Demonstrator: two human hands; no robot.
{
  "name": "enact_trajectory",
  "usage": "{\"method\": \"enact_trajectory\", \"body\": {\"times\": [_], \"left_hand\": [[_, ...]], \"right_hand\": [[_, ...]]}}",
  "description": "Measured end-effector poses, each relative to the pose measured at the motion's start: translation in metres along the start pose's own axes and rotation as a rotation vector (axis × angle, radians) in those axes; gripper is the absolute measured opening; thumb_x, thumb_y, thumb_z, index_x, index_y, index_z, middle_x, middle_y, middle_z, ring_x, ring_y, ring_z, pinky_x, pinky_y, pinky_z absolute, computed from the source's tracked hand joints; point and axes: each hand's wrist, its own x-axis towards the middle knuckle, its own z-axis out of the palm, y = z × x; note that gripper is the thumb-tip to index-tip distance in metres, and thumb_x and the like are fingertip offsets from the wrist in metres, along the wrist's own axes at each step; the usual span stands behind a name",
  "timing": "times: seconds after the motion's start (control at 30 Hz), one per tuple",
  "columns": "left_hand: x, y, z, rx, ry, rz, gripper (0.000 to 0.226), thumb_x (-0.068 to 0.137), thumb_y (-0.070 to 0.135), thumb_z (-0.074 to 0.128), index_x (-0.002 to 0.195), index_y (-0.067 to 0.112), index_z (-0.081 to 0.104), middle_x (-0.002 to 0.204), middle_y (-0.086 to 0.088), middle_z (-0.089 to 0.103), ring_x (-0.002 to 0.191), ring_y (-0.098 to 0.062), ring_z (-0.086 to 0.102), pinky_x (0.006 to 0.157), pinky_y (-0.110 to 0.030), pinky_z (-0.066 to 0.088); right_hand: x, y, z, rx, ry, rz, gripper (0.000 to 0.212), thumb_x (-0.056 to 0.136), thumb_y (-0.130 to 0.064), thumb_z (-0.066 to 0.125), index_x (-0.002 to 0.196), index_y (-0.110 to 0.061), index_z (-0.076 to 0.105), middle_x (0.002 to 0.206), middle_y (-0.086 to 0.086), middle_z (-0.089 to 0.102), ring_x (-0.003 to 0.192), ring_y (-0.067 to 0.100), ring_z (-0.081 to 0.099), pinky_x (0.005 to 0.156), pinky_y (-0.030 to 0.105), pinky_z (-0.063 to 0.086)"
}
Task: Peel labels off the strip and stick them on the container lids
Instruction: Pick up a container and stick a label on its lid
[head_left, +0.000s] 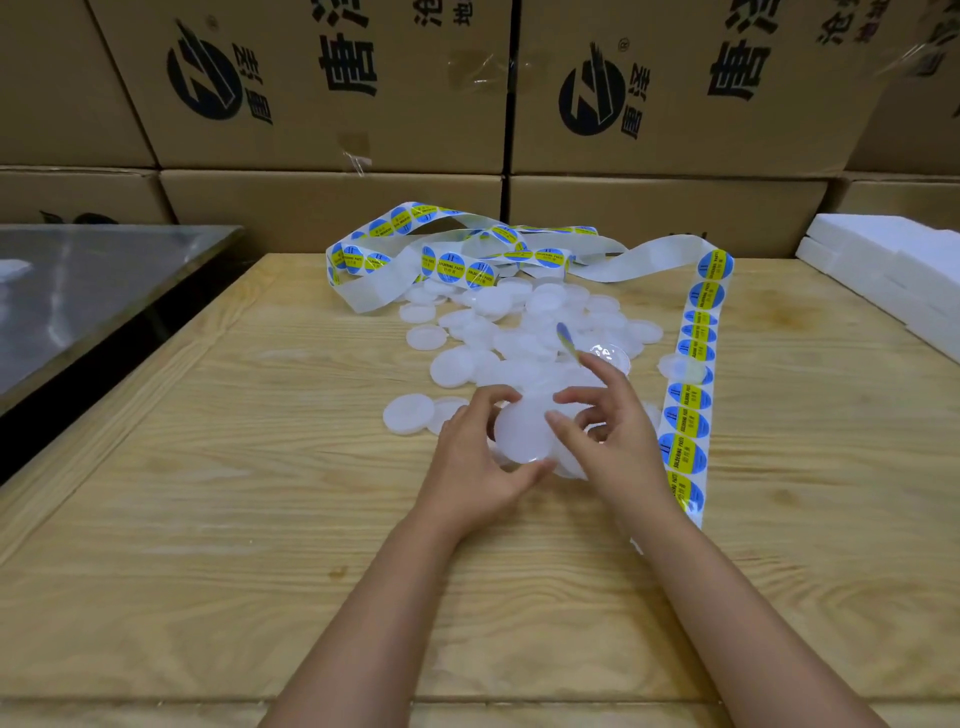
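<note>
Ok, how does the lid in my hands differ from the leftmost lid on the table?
The held lid is tilted up toward the camera, gripped by the left hand. The leftmost lid lies flat on the wooden table, untouched. The held lid looks larger, probably because it is nearer. Both are round, translucent white and show no label.
</note>
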Motion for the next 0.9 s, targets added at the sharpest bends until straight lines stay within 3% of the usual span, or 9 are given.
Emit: {"method": "enact_trajectory", "body": {"times": [0.1,0.23,0.33,0.47,0.6,0.7,0.77,0.9], "left_hand": [[0.001,0.003,-0.002,-0.072,0.028,-0.030,0.061,0.061,0.032,0.082,0.104,0.051,0.042,0.090,0.017,0.059,0.082,0.003,0.052,0.070,-0.006,0.038],[0.005,0.009,-0.006,-0.506,-0.009,-0.178,0.064,0.067,0.016,0.076,0.123,0.032,0.049,0.092,-0.011,0.071,0.089,-0.024,0.068,0.080,-0.033,0.054],[0.010,0.011,-0.010,-0.787,-0.051,-0.362,0.030,0.094,0.017,0.053,0.124,0.012,0.056,0.095,-0.007,0.072,0.090,-0.023,0.069,0.075,-0.029,0.057],[0.012,0.011,-0.009,-0.861,-0.063,-0.426,0.027,0.100,0.011,0.040,0.099,0.009,0.066,0.092,-0.011,0.073,0.085,-0.026,0.070,0.076,-0.035,0.059],[0.015,0.011,-0.011,-0.955,-0.044,-0.467,0.025,0.099,0.012,0.041,0.100,0.004,0.064,0.090,-0.012,0.073,0.081,-0.026,0.071,0.068,-0.035,0.060],[0.017,0.009,-0.011,-0.979,-0.030,-0.482,0.024,0.099,0.012,0.042,0.099,0.003,0.064,0.088,-0.009,0.074,0.078,-0.024,0.071,0.059,-0.032,0.058],[0.018,0.008,-0.011,-0.954,-0.035,-0.473,0.024,0.099,0.013,0.043,0.096,0.007,0.065,0.087,-0.008,0.074,0.077,-0.022,0.072,0.056,-0.029,0.057],[0.019,0.006,-0.009,-0.972,-0.040,-0.462,0.024,0.099,0.014,0.043,0.094,0.008,0.066,0.086,-0.009,0.074,0.077,-0.020,0.072,0.057,-0.026,0.056]], "right_hand": [[0.004,-0.002,0.007,-0.011,-0.017,0.046,0.050,0.082,-0.006,0.067,0.117,-0.037,0.051,0.079,-0.008,0.065,0.064,0.004,0.049,0.068,0.015,0.042],[0.010,-0.004,0.007,0.169,-0.018,0.134,0.047,0.083,0.000,0.065,0.122,-0.024,0.052,0.077,0.001,0.064,0.069,0.009,0.057,0.068,0.015,0.046],[0.013,-0.002,0.005,0.215,0.008,0.173,0.049,0.083,0.005,0.063,0.125,-0.017,0.051,0.076,0.001,0.063,0.065,0.006,0.056,0.063,0.014,0.045],[0.013,-0.001,0.009,0.226,0.033,0.164,0.047,0.083,0.002,0.065,0.122,-0.023,0.053,0.076,0.000,0.064,0.060,0.005,0.052,0.064,0.014,0.044],[0.016,0.000,0.009,0.159,0.198,0.136,0.034,0.081,-0.020,0.072,0.105,-0.040,0.058,0.095,-0.009,0.065,0.059,0.003,0.047,0.064,0.017,0.043],[0.024,-0.006,0.007,0.398,0.329,0.301,0.006,0.078,-0.029,0.074,0.081,-0.031,0.069,0.074,-0.018,0.063,0.061,0.001,0.048,0.060,0.023,0.039],[0.026,-0.007,0.010,0.519,0.307,0.435,0.010,0.078,-0.027,0.073,0.072,-0.022,0.067,0.069,-0.014,0.062,0.072,0.007,0.052,0.060,0.023,0.040],[0.023,-0.004,0.017,0.693,0.192,0.591,0.006,0.081,-0.024,0.069,0.083,-0.019,0.068,0.081,-0.006,0.068,0.082,0.009,0.060,0.069,0.024,0.044]]}}
